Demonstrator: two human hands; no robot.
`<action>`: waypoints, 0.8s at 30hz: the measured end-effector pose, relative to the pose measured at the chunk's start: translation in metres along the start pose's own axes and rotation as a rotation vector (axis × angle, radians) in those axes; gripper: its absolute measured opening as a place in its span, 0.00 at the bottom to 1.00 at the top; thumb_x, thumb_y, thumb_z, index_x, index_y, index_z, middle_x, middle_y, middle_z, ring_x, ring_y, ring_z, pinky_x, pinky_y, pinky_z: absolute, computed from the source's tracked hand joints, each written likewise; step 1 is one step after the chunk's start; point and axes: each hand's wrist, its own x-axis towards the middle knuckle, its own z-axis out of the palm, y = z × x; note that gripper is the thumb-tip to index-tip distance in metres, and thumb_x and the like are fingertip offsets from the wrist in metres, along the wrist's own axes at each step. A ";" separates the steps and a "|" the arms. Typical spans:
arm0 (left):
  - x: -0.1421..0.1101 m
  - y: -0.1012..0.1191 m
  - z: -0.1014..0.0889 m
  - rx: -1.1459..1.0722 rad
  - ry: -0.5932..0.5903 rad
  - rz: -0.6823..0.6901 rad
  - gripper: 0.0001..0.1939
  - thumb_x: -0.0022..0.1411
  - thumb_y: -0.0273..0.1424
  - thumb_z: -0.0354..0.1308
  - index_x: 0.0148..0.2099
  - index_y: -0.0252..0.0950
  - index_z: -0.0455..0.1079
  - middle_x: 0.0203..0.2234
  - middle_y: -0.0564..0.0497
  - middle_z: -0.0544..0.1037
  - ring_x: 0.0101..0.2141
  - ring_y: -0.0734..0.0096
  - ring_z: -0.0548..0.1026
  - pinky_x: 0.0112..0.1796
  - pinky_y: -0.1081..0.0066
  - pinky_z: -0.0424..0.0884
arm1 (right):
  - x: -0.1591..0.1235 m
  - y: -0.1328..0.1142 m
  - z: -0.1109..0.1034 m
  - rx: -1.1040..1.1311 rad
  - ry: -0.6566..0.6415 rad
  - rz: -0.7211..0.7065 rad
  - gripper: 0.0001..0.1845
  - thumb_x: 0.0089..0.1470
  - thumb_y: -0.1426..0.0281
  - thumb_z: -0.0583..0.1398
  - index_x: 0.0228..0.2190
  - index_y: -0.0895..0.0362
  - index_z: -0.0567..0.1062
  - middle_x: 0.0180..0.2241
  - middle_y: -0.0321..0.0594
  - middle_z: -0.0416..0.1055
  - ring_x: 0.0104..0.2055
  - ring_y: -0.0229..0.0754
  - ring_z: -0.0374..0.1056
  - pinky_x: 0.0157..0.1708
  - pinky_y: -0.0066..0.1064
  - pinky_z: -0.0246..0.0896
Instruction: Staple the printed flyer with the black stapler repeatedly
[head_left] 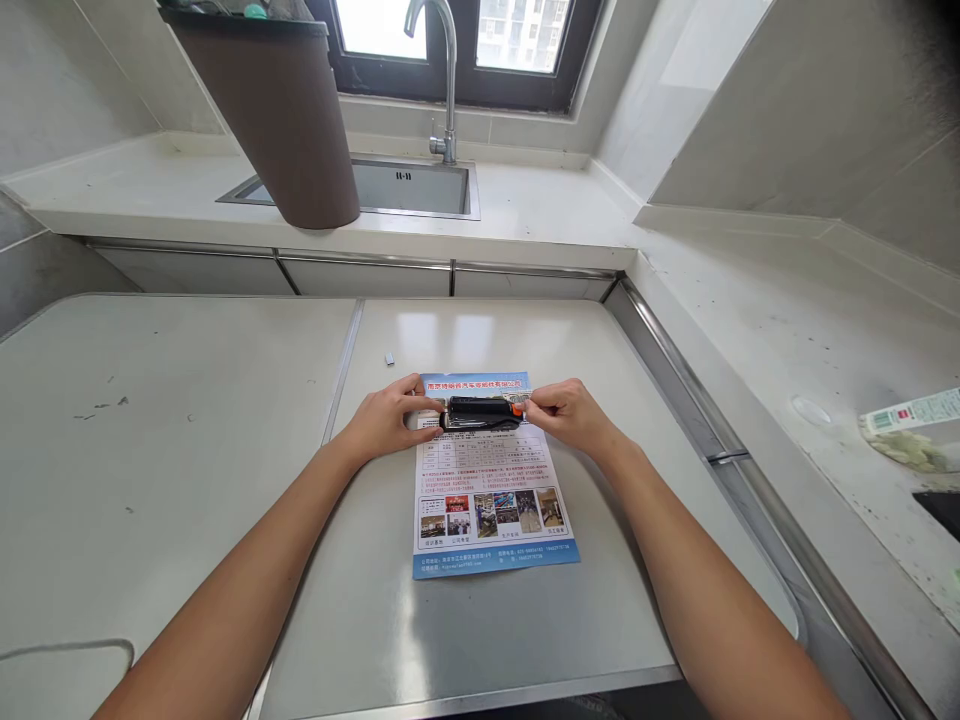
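A glossy black, oblong object (pixel 481 413) with an orange piece at its right end lies crosswise over a printed leaflet (pixel 495 574); its exact kind is unclear. My left hand (pixel 388 418) holds the left end between thumb and fingers. At the orange end, my right hand (pixel 568 412) pinches with curled fingers. The leaflet has blue bands at top and bottom, red and black print, and a row of small photos. Beyond my left hand, a small pale grey-white piece (pixel 389 359) lies on the white table (pixel 450 640).
A brown bin (pixel 277 120) stands on the back counter, partly over the steel sink (pixel 420 190) with its tap (pixel 448 100). On the right counter (pixel 765 300) lies a clear plastic package (pixel 911 430) with a printed label, and a dark flat item (pixel 943 510).
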 end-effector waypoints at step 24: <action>-0.001 -0.001 0.002 0.007 -0.011 0.022 0.16 0.63 0.44 0.63 0.51 0.47 0.79 0.43 0.49 0.74 0.42 0.64 0.75 0.36 0.69 0.67 | 0.007 -0.020 0.041 -0.168 0.073 -0.150 0.23 0.55 0.58 0.69 0.49 0.53 0.75 0.51 0.48 0.71 0.51 0.55 0.62 0.53 0.49 0.62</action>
